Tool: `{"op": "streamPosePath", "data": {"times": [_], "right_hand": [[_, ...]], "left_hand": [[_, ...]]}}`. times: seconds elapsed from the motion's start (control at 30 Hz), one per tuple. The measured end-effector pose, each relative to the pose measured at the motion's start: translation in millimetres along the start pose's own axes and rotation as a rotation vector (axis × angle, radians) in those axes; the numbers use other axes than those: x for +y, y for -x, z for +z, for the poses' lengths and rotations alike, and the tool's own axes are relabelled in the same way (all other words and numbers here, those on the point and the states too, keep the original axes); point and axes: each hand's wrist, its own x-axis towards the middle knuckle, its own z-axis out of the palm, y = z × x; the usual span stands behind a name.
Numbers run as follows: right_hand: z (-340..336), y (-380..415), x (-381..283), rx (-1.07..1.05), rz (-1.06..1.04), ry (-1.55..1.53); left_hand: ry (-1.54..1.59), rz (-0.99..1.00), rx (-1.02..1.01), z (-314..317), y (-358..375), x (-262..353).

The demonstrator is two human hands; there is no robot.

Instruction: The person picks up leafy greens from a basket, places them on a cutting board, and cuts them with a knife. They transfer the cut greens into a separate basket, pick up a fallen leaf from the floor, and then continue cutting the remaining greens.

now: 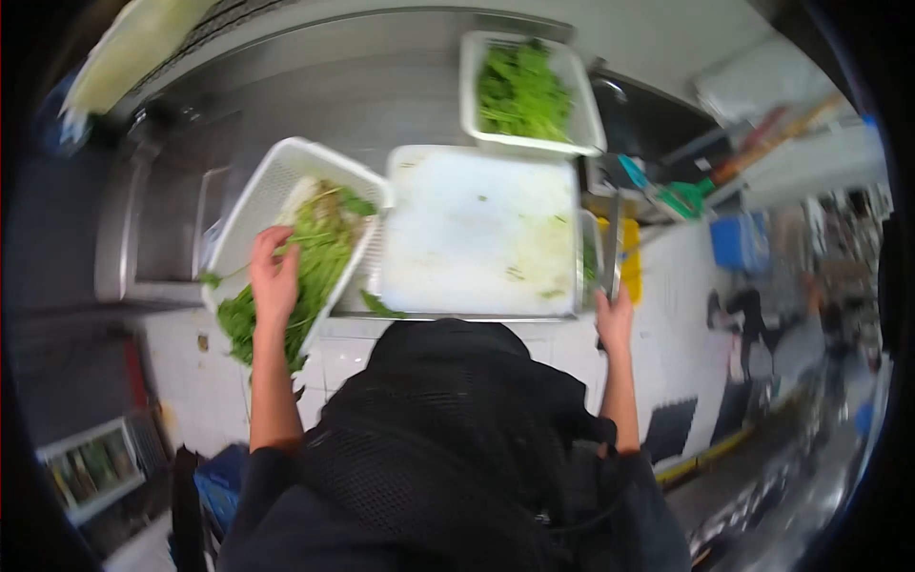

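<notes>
1. Left hand [274, 278]: left-centre of frame, palm down on a bunch of leafy greens [310, 272]. Fingers spread and curled over the stems, pressing or gripping them; can't tell how firm the hold is.
2. Greens lie in a white perforated basket [250, 205], tilted, w/ its near end hanging over the tabletop edge. Some leaves spill out past the basket's lower-left rim, below the hand.
3. Right hand [615, 319]: right of centre, at the near right corner of the cutting board. Fingers clenched around the handle of a knife [611, 250]; blade points toward the top of frame, running along the board's right side.
4. White cutting board [477, 229]: centre of frame, betw. the two hands, touching or just beside the basket on its left. A few green scraps and stains on it, mostly near the right and lower edge.
5. Second white tray [581, 105]: top centre, beyond the board, filled w/ more greens, well apart from both hands.
6. Steel tabletop [381, 86] carries basket, board and tray; a sink basin sits at left of frame.
7. Lower centre: the person's dark mesh garment fills the view.
8. Far right: blurred, another person standing on the floor, details not readable.
</notes>
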Motion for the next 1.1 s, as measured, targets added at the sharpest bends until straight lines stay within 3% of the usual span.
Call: {"op": "streamPosePath", "data": {"times": [0.03,0.07,0.1,0.13,0.17,0.2,0.27,0.33,0.5,0.7,0.8,0.87,0.93,1.0,1.07,1.1], "right_hand": [[5.2,-6.0,22.5,-0.065,0.057,0.020],[17.4,-9.8,49.3,0.007,-0.013,0.039],[15.4,-11.2,46.8,-0.083,0.099,-0.053],[9.1,-3.9,21.2,-0.133,0.168,-0.228],[18.8,1.0,27.3,-0.028,0.061,-0.142],[25.8,2.4,8.6,-0.069,0.037,-0.161],[14.8,20.5,-47.6,-0.160,0.277,-0.257],[33.0,22.6,-50.7,-0.198,0.219,-0.335],[49.4,18.4,-72.1,-0.249,0.131,-0.338],[43.6,-0.3,-71.7,-0.462,0.121,-0.139],[41.7,-2.0,-75.7,-0.509,0.203,-0.088],[48.5,-0.4,-61.4,-0.448,0.086,-0.065],[55.5,1.0,-53.2,-0.438,0.132,-0.102],[59.5,4.5,-48.4,-0.382,0.044,-0.096],[59.2,6.7,-55.1,-0.378,0.067,-0.095],[58.7,7.0,-59.1,-0.374,0.084,-0.094]], "left_hand": [[-0.084,0.041,-0.011,-6.9,-5.7,0.1],[-0.178,0.070,-0.020,-19.3,-8.2,1.0],[-0.236,0.042,0.020,-30.5,-7.8,5.5],[-0.291,0.014,0.052,-41.0,-8.3,10.4],[-0.329,-0.010,0.101,-55.0,-11.0,6.9],[-0.374,-0.082,0.096,-67.1,-12.9,0.6],[-0.424,-0.163,0.098,-88.6,-11.9,-9.6],[-0.561,-0.200,0.032,-99.5,-11.4,-14.7],[-0.520,-0.217,-0.050,-76.8,-17.8,-32.6],[-0.702,0.033,-0.160,-14.3,-51.9,-99.9],[-0.897,0.148,-0.277,-7.0,-52.1,-105.3],[-1.010,-0.061,-0.511,-18.1,-55.2,-95.8],[-1.044,-0.077,-0.591,-26.3,-46.2,-73.3],[-1.075,-0.107,-0.677,-37.9,-40.0,-41.1],[-0.839,-0.226,-0.950,-44.5,-41.4,-6.3],[-0.843,-0.228,-0.948,-40.8,-47.1,-11.4]]}}
